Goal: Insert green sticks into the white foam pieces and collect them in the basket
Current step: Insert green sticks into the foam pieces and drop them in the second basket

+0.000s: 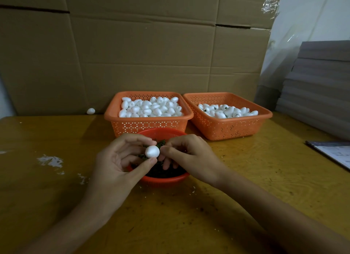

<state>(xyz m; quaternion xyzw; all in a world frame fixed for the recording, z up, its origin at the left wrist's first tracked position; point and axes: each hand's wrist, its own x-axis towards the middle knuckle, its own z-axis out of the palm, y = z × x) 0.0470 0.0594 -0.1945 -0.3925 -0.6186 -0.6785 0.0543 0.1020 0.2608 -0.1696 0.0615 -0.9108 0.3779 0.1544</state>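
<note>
Pinching a white foam piece (152, 151) between the thumb below and the fingertips above, the left hand (117, 159) has a narrow grip closed on it; the piece sits at the very tips of that grip, clear of the palm, and hangs above a red bowl (162, 179) of green sticks (160, 143). The right hand (189, 155) meets the piece from the other side, its thumb tip touching the piece's right end and its fingers curled in; whether this grip pinches a stick cannot be told, since the fingers hide the spot. Behind the bowl on the counter (246, 178) stand two orange baskets side by side; the left basket (147, 124) is heaped with plain foam pieces (151, 107); the right basket (227, 128) holds fewer pieces (227, 110), some showing dark green spots. One loose foam piece (91, 111) lies at the counter's far edge, against the cardboard (132, 54).
</note>
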